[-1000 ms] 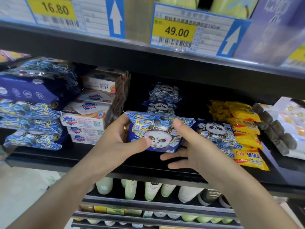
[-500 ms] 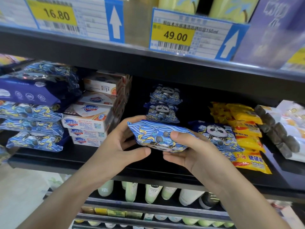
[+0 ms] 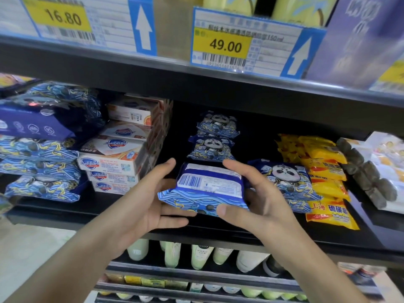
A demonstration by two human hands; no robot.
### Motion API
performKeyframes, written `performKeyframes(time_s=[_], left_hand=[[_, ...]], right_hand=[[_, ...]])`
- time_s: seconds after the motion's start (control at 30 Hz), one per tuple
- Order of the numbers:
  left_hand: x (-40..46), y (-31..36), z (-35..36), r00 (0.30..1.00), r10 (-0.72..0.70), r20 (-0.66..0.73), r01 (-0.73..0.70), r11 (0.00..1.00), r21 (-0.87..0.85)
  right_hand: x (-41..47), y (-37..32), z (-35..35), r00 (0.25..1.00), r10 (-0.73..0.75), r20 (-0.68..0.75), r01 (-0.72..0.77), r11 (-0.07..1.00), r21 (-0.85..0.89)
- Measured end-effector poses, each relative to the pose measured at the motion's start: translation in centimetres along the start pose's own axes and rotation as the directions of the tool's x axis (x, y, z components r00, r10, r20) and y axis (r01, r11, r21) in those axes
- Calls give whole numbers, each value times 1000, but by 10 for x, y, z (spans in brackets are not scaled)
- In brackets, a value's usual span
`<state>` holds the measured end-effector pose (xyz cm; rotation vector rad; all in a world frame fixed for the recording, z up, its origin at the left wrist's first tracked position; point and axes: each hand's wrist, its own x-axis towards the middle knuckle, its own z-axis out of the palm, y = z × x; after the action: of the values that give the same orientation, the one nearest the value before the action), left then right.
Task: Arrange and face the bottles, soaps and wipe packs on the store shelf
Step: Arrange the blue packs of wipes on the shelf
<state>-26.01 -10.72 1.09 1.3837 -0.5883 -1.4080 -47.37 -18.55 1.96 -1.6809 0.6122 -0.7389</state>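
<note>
Facing step: right hand (image 3: 260,204) and left hand (image 3: 150,202) clasp a blue crinkly panda wipe pack (image 3: 205,189), fingers curled round its ends, barcode up. Next, I judge: flip it.

Glossy plastic wipe pack (image 3: 207,189); matt black shelf (image 3: 218,231); cardboard soap boxes (image 3: 113,162).
</note>
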Motion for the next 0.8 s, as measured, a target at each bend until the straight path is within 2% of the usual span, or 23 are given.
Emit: performKeyframes(time_s=[0.07,0.13,0.17,0.27,0.3,0.37,0.47,0.63,0.8], left_hand=[[2,7,4,999,47,-5,-47,997,-56],[5,2,2,982,189,-7,-189,980,-67],[3,0,1,982,190,4,-190,982,-22],[-9,2,9,998,43,55,-49,991,121],[-14,4,10,997,36,71,-47,987,156],[-18,1,10,994,76,83,-90,980,179],[-13,1,11,995,93,23,-96,977,190],[-15,1,8,987,152,51,-159,962,220],[-17,-1,4,955,289,65,-296,913,281]], right_hand=[[-2,2,1,999,-45,14,46,999,-21],[-4,3,2,995,-90,34,91,995,-32],[-4,4,2,993,-110,48,112,993,-43],[-5,5,3,985,-144,94,154,983,-105],[-6,6,2,984,-145,108,159,979,-126],[-7,7,2,983,-140,123,159,973,-165],[-7,6,3,984,-121,128,147,964,-220],[-6,3,3,986,-103,133,137,951,-278],[-1,-6,-3,995,-13,97,29,987,-161]])
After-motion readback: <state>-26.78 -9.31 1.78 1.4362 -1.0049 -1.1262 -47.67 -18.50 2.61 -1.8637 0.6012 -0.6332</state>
